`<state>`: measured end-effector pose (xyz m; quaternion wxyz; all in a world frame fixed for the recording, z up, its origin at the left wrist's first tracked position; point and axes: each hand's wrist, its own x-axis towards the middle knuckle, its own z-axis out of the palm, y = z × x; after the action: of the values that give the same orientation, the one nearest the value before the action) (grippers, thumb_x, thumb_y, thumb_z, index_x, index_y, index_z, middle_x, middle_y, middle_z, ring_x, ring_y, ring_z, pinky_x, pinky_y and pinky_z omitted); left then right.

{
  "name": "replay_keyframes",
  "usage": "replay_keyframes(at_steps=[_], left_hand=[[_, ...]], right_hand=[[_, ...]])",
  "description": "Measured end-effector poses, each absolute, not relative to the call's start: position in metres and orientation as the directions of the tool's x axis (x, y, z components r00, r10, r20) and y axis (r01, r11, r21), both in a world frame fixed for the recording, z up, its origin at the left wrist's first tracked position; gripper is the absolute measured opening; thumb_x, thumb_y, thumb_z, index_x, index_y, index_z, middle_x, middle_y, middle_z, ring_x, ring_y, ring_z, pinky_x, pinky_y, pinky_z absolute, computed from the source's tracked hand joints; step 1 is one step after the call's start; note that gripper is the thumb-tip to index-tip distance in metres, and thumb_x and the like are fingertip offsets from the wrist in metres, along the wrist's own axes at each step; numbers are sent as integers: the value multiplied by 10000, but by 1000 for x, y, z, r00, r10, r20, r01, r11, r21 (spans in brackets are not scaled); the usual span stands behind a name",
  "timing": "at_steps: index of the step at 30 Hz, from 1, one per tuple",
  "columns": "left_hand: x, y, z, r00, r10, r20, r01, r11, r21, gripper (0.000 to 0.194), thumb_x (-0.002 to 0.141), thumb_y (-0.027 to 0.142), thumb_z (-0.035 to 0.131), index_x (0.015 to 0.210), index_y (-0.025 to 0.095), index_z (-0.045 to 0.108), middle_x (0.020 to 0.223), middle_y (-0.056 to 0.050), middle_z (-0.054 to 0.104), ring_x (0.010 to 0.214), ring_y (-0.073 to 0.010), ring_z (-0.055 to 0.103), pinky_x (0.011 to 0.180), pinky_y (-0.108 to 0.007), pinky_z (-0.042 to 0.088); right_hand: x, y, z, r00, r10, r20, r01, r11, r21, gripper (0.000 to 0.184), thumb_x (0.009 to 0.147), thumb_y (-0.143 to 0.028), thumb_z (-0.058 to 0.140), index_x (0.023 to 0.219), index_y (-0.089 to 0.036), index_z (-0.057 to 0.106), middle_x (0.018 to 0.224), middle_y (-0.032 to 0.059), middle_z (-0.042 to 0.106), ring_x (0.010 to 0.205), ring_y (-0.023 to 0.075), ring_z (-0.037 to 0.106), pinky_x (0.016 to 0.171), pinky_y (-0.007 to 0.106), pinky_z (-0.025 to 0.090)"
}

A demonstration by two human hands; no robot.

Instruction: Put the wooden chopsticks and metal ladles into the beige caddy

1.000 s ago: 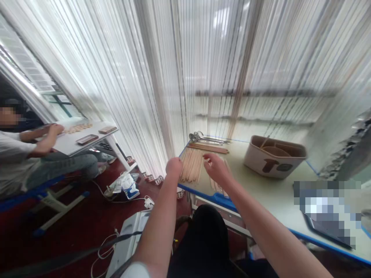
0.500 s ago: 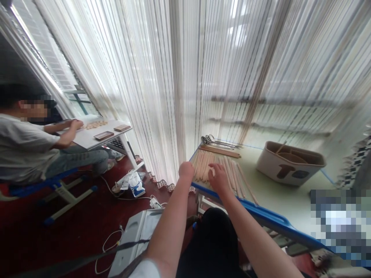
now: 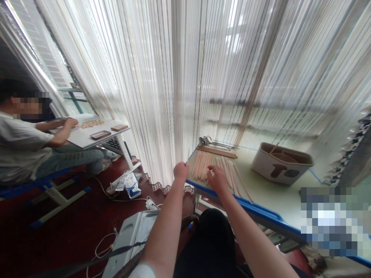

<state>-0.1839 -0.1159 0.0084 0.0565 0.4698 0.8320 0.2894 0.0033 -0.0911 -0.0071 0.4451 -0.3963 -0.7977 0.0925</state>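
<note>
My left hand (image 3: 181,170) is closed around a thin wooden chopstick (image 3: 188,155), whose upper end points up past the table's left edge. On the table, pale chopsticks lie side by side in one dense row (image 3: 202,164) and a looser group (image 3: 228,173). Over the gap between these two groups is my right hand (image 3: 217,178), fingers bent and apart, with nothing visible in it. Whether its fingertips touch the sticks is hard to tell. Darker chopsticks (image 3: 218,152) lie behind the rows, beside several metal ladles or spoons (image 3: 213,142).
A light holder box (image 3: 275,166) with brown inner compartments stands on the blue-edged table (image 3: 290,208). To the left, another person (image 3: 23,143) sits at a white table (image 3: 84,141) with small pieces and trays. A cable and a bag (image 3: 131,183) lie on the red floor. Curtains hang behind.
A chopstick now shows sticking up from my left hand, which has moved slightly left of the row. My right hand stays over the sticks. The whole view has shifted a little.
</note>
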Motion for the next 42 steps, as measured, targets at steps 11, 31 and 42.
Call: replay_keyframes(at_steps=[11, 31, 42], left_hand=[[-187, -121, 16, -420, 896, 145, 610, 160, 776, 218, 817, 259, 492, 916, 133, 639, 930, -85, 679, 859, -162, 613, 751, -250, 439], [-116, -132, 47, 4, 949, 315, 581, -258, 772, 200, 845, 298, 478, 921, 180, 621, 887, -33, 665, 815, -130, 604, 738, -232, 466], [-44, -110, 60, 45, 917, 397, 562, -352, 749, 196, 826, 262, 520, 925, 186, 671, 893, -31, 690, 790, -131, 621, 732, -227, 480]], right_hand=[[0, -90, -4, -242, 778, 580, 456, 619, -639, 229, 808, -281, 456, 936, -163, 605, 903, 84, 620, 825, 204, 553, 792, 374, 438], [61, -70, 83, -136, 914, 382, -49, 378, -924, 344, 746, -492, 568, 853, -167, 601, 756, 22, 614, 651, 129, 574, 532, 243, 435], [132, -66, 124, -96, 848, 521, 92, 529, -844, 303, 777, -432, 559, 887, -161, 638, 824, 51, 657, 658, 129, 571, 567, 257, 447]])
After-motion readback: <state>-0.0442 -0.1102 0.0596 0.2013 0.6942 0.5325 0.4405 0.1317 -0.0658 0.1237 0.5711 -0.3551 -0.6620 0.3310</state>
